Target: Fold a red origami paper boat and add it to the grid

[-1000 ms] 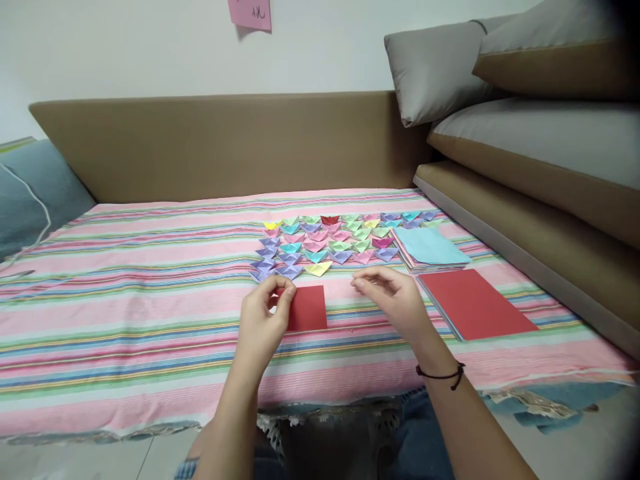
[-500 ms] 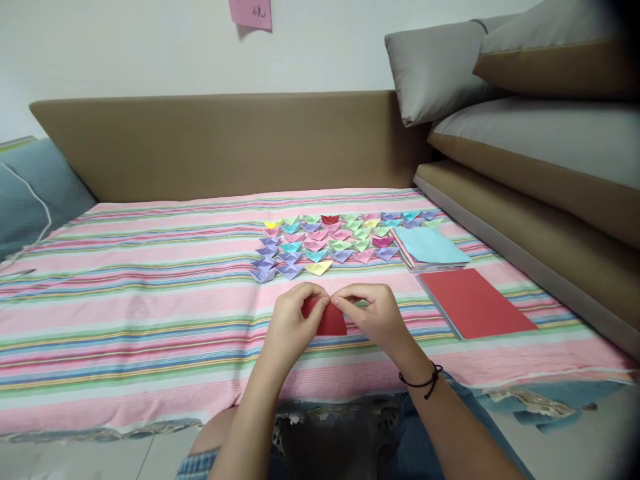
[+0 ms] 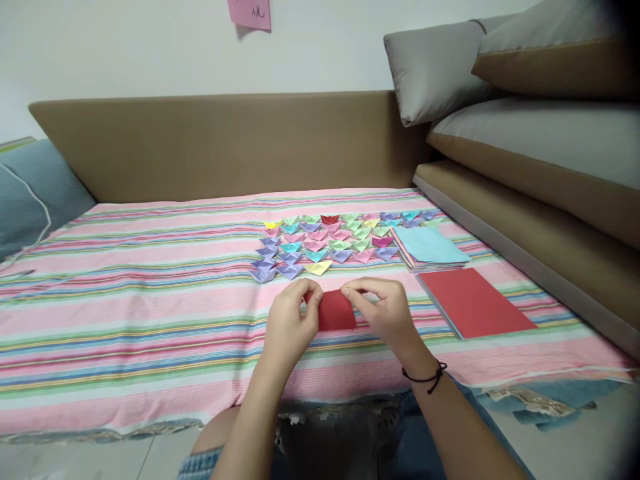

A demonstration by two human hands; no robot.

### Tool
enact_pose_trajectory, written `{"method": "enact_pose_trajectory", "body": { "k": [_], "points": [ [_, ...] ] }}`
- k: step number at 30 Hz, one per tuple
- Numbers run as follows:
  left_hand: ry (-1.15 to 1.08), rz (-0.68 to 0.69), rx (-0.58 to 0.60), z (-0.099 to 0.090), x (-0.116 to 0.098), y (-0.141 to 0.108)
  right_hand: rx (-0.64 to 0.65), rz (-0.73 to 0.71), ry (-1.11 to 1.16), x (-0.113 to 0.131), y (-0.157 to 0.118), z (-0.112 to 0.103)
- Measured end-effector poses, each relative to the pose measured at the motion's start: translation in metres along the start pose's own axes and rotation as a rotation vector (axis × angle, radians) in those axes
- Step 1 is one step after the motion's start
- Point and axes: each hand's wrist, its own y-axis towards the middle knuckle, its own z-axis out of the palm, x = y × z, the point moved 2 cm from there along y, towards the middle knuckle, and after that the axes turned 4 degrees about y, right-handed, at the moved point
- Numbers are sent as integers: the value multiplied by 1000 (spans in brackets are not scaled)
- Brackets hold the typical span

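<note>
A small red paper (image 3: 337,311) is held up just above the striped cloth (image 3: 190,313), close to the near edge. My left hand (image 3: 295,317) pinches its upper left corner between thumb and fingers. At the upper right corner, my right hand (image 3: 383,310) pinches it the same way. Several small folded paper shapes (image 3: 316,255) in many colours lie in rows beyond my hands. To the right are a stack of paper with a light blue sheet (image 3: 433,245) on top and a stack with a large red sheet (image 3: 475,303) on top.
Grey and brown cushions (image 3: 540,140) are piled along the right side. A brown backrest (image 3: 225,147) stands at the back against the wall. At the far left lies a blue cushion (image 3: 40,187) with a white cord over it.
My hands have moved apart along the paper's upper edge, my right hand to the right and my left slightly left. More of the red paper shows between them.
</note>
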Motion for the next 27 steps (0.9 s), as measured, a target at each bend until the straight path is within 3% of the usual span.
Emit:
{"method": "enact_pose_trajectory", "body": {
  "k": [13,20,27],
  "points": [
    [-155,-109,-7,-4,7,4,6,108,41,-4,3,-7],
    [-328,-254,17,-3,14,3,-11,201,138,-10,3,-9],
    [-678,-478,71,-1,21,3,-35,371,301,-12,5,-8]
  ]
}}
